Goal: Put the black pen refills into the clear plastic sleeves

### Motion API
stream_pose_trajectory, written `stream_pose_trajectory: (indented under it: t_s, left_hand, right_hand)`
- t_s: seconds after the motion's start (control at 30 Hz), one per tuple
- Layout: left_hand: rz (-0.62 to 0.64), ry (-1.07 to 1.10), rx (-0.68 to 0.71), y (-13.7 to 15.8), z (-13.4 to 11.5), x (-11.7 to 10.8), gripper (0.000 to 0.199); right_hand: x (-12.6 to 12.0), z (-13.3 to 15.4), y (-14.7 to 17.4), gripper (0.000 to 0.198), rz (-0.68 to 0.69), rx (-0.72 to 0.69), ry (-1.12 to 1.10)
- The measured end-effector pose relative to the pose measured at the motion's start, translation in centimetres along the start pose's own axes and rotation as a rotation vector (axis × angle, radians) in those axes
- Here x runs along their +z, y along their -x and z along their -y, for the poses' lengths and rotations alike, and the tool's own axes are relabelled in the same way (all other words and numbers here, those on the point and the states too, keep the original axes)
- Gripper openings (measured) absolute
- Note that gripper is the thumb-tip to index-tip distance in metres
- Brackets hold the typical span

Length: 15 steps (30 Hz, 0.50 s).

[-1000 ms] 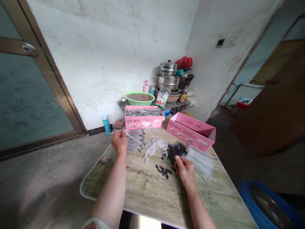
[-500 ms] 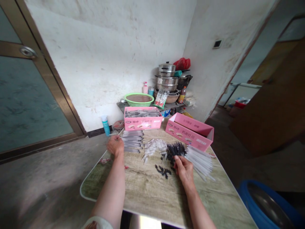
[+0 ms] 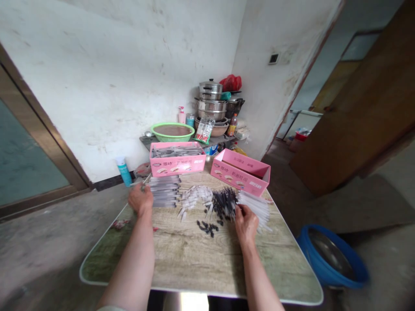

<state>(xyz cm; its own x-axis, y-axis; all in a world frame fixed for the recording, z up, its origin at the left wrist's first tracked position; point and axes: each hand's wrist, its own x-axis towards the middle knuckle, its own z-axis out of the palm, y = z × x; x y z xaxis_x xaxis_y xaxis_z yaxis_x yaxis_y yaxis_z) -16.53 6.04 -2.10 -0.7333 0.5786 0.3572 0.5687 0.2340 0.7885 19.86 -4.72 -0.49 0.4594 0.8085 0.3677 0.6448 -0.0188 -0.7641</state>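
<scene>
At the left edge of the table, my left hand (image 3: pixel 141 198) is closed, and a thin pale end shows past its fingers. Right beside it lies a row of translucent pen-like tubes (image 3: pixel 164 191) with dark ends. My right hand (image 3: pixel 247 221) is pinched at the near edge of a pile of black-ended pieces (image 3: pixel 225 202); what its fingertips hold is hidden. Clear tubes (image 3: pixel 256 207) fan out just beyond that hand. Between the hands lie a heap of small white pieces (image 3: pixel 196 194) and several loose black caps (image 3: pixel 207 227).
A pink box (image 3: pixel 177 166) filled with grey tubes stands at the back of the table (image 3: pixel 197 263). To its right is a second pink box (image 3: pixel 240 175). Behind are a green basin (image 3: pixel 171 137) and stacked pots (image 3: pixel 210 108). A blue tub (image 3: pixel 356 276) sits on the floor at right.
The view has turned to the right, so everything sits further left. My right hand has shifted slightly right relative to the black pile. My left hand stays beside the tube row.
</scene>
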Motion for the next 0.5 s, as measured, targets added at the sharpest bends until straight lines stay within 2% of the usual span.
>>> stream_pose_trajectory:
  t_s: [0.07,0.17,0.3,0.4,0.5]
  left_hand:
    - [-0.075,0.024,0.075,0.2,-0.4,-0.1,0.035]
    - [-0.112,0.085,0.222,1.0,-1.7,-0.3,0.034]
    - [-0.064,0.192,0.324,2.9,-4.3,-0.6,0.032]
    - [0.071,0.285,0.399,4.9,-5.9,-0.5,0.03]
    - [0.343,0.362,0.534,7.0,-7.0,0.0,0.028]
  right_hand:
    - [-1.1,-0.7,-0.6,0.035,-0.069,0.139,0.281]
    - [-2.3,-1.3,-1.2,0.033,-0.002,0.273,0.568]
    - [-2.2,-1.6,-1.3,0.035,0.093,0.245,0.713]
    - [-1.7,-1.7,-1.1,0.034,0.119,0.192,0.747]
    - [-1.4,-1.8,-1.0,0.035,0.148,0.156,0.757]
